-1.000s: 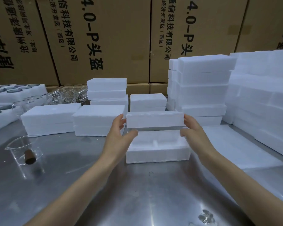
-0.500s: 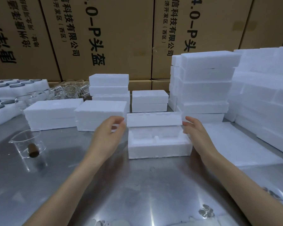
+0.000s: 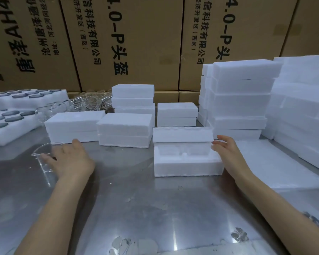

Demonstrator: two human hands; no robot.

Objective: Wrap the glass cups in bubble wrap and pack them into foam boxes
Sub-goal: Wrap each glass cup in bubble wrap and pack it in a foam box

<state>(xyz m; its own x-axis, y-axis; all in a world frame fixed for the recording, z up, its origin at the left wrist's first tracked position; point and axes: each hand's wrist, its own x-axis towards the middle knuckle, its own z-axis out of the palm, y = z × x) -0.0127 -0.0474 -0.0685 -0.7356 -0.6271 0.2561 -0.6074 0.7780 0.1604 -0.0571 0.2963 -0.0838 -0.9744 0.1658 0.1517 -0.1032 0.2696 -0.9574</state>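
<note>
I see my left hand (image 3: 70,159) spread over the glass cup (image 3: 44,159) on the steel table (image 3: 136,199), fingers loosely extended and touching its rim — not curled round it; my right hand (image 3: 228,153) rests against the right end of the open foam box (image 3: 188,162), fingers relaxed and straight, gripping nothing; the foam lid (image 3: 182,134) leans tilted at the box's far edge; closed foam boxes (image 3: 125,129) stand just behind, more glassware (image 3: 88,103) further back — cardboard cartons (image 3: 127,43) beyond.
</note>
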